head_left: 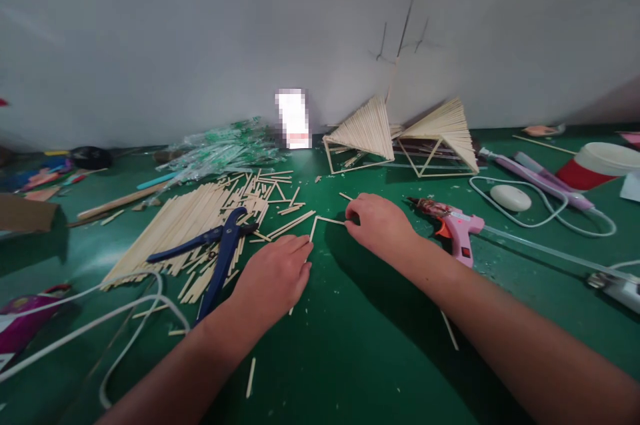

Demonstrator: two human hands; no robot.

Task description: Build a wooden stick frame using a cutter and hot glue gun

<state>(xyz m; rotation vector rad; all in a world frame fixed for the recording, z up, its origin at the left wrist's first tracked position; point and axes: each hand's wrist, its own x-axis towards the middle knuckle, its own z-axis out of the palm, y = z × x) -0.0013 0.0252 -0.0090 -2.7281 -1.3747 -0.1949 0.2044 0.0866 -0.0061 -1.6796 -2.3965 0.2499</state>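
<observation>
My left hand is closed on a thin wooden stick, whose other end shows below the fingers. A second wooden stick runs across to my right hand, which pinches its far end. The two sticks meet in a corner between my hands, just above the green table. One more stick tip pokes out beside my right fingers; whether it is held I cannot tell. Right of that hand lies a pink glue gun with a clear glue stick in its back. Blue-handled cutters rest left of my left hand.
Many loose wooden sticks cover the left of the table. Two stick-built frames stand against the wall beside a lit phone. Clear plastic wrappers, white cables and a red-and-white cup lie around.
</observation>
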